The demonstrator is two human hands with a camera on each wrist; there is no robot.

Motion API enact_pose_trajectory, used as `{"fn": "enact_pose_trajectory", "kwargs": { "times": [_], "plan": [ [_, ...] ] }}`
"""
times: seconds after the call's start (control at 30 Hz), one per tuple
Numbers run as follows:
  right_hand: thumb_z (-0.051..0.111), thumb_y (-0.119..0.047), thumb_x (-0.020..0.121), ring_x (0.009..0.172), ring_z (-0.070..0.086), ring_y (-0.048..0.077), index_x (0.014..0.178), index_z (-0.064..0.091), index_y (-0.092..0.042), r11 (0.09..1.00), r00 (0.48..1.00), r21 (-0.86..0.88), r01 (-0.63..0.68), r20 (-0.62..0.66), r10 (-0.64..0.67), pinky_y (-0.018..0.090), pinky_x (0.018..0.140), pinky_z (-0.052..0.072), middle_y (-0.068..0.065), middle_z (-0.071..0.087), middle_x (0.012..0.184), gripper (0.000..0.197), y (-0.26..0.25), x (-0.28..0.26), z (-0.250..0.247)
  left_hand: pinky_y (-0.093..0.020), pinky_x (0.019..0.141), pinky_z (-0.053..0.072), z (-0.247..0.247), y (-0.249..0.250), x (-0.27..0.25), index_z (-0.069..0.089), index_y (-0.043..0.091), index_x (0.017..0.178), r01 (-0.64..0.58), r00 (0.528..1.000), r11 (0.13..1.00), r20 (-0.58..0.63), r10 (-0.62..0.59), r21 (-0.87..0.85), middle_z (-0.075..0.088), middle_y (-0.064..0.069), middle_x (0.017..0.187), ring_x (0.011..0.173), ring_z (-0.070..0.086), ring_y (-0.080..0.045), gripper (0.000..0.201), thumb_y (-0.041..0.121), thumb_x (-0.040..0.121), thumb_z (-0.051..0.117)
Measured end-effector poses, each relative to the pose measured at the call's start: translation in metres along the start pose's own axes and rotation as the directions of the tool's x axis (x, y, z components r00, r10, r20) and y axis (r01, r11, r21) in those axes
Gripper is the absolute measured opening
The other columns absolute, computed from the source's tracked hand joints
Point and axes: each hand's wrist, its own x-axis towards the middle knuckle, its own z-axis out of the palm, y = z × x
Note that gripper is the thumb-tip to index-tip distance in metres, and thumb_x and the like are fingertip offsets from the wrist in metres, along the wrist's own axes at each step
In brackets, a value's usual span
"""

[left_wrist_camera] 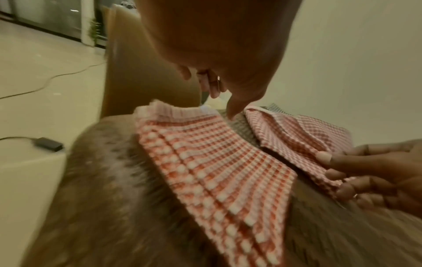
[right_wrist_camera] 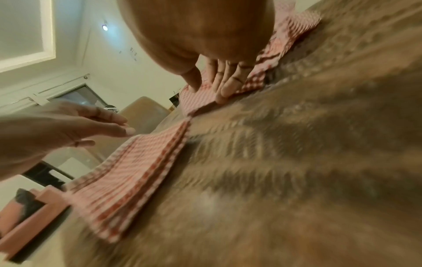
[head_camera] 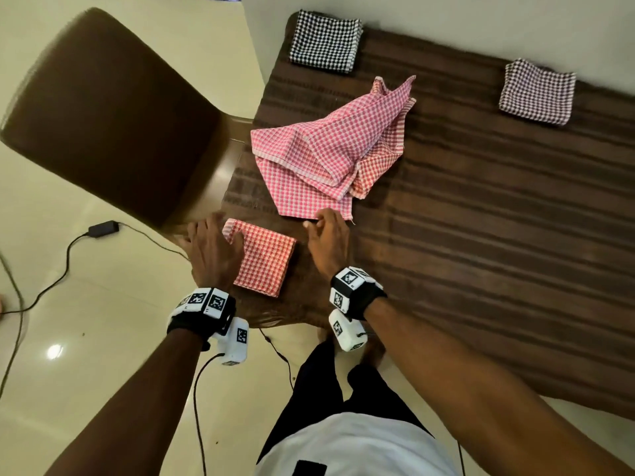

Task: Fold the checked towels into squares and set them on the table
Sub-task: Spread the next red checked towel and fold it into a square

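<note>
Left hand loose above folded red towel; right hand pinches pink towel at twelve o'clock

A brown padded chair is seen just beside the striped brown cloth covering the surface, and a black power adapter with trailing cable is laid on the glossy floor.
</note>
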Motion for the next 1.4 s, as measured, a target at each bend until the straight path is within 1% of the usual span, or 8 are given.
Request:
{"fn": "enact_pose_trajectory", "kwargs": {
  "times": [0.23,0.47,0.53,0.63,0.8,0.97,1.07,1.4],
  "plan": [
    [0.055,-0.008,0.086,0.089,0.060,0.034,0.106,0.062,-0.001,0.966,0.975,-0.235,0.108,-0.163,-0.149,0.041,0.075,0.050,0.019,0.059,0.112,0.022,0.011,0.069,-0.072,-0.050,0.091,0.042,0.035,0.103,0.046,0.054,0.011,0.120,-0.378,0.905,0.911,0.143,0.401,-0.167,0.062,-0.011,0.117,0.112,0.055,-0.033,0.042,0.037,0.089,0.061],
    [0.056,-0.005,0.085,0.096,0.061,0.036,0.119,0.057,-0.003,0.930,0.980,-0.318,0.184,-0.011,-0.197,0.039,0.079,0.050,0.019,0.063,0.114,0.034,-0.005,0.100,-0.097,-0.055,0.099,0.039,0.063,0.177,0.081,0.054,0.007,0.116,0.008,0.963,0.988,0.266,0.032,-0.151,0.062,-0.019,0.121,0.118,0.051,-0.043,0.069,0.065,0.080,0.056],
    [0.054,-0.005,0.085,0.097,0.062,0.037,0.121,0.057,-0.003,0.911,0.969,-0.336,0.241,0.038,-0.242,0.041,0.079,0.051,0.019,0.063,0.114,0.036,-0.012,0.107,-0.097,-0.053,0.094,0.045,0.068,0.182,0.091,0.055,0.009,0.118,-0.010,0.944,0.979,0.320,0.076,-0.204,0.063,-0.018,0.119,0.112,0.055,-0.042,0.065,0.061,0.079,0.058],
    [0.059,0.000,0.079,0.097,0.063,0.034,0.127,0.054,-0.005,0.882,0.946,-0.341,0.325,0.126,-0.300,0.044,0.077,0.054,0.015,0.057,0.123,0.049,-0.027,0.118,-0.099,-0.048,0.086,0.044,0.068,0.182,0.092,0.052,0.011,0.126,-0.207,0.949,0.947,0.184,0.255,-0.246,0.067,-0.018,0.108,0.101,0.057,-0.041,0.046,0.034,0.087,0.055],
    [0.065,0.003,0.065,0.102,0.063,0.030,0.134,0.047,-0.014,0.698,0.826,-0.447,0.560,0.362,-0.431,0.037,0.072,0.055,0.007,0.043,0.144,0.073,-0.044,0.134,-0.114,-0.048,0.078,0.039,0.036,0.190,0.080,0.062,0.004,0.111,-0.703,0.707,0.697,-0.040,0.706,-0.140,0.064,-0.018,0.105,0.090,0.051,-0.037,0.041,0.028,0.088,0.036],
    [0.062,0.001,0.071,0.087,0.060,0.029,0.107,0.057,-0.009,0.643,0.819,-0.509,0.572,0.308,-0.485,0.037,0.060,0.052,0.010,0.055,0.111,0.038,-0.044,0.139,-0.131,-0.043,0.076,0.038,0.026,0.192,0.084,0.057,0.011,0.102,-0.609,0.793,0.773,-0.118,0.598,-0.178,0.061,-0.009,0.095,0.084,0.047,-0.028,0.022,0.023,0.094,0.041],
    [0.060,-0.002,0.081,0.074,0.058,0.026,0.093,0.058,-0.008,0.647,0.824,-0.531,0.547,0.207,-0.527,0.039,0.056,0.052,0.010,0.056,0.096,0.014,-0.041,0.140,-0.139,-0.040,0.071,0.034,0.025,0.193,0.087,0.055,0.012,0.096,-0.632,0.775,0.769,-0.071,0.628,-0.097,0.060,-0.008,0.091,0.081,0.049,-0.028,0.013,0.021,0.093,0.047],
    [0.060,0.003,0.076,0.071,0.057,0.035,0.085,0.056,-0.004,0.803,0.878,-0.545,0.242,-0.229,-0.420,0.036,0.058,0.045,0.016,0.056,0.089,0.012,0.012,0.116,-0.232,-0.055,0.099,0.033,-0.015,0.185,0.110,0.053,0.010,0.111,-0.368,0.928,0.927,-0.025,0.371,0.077,0.066,-0.016,0.111,0.105,0.060,-0.034,0.026,0.023,0.088,0.057]
  ]
}}
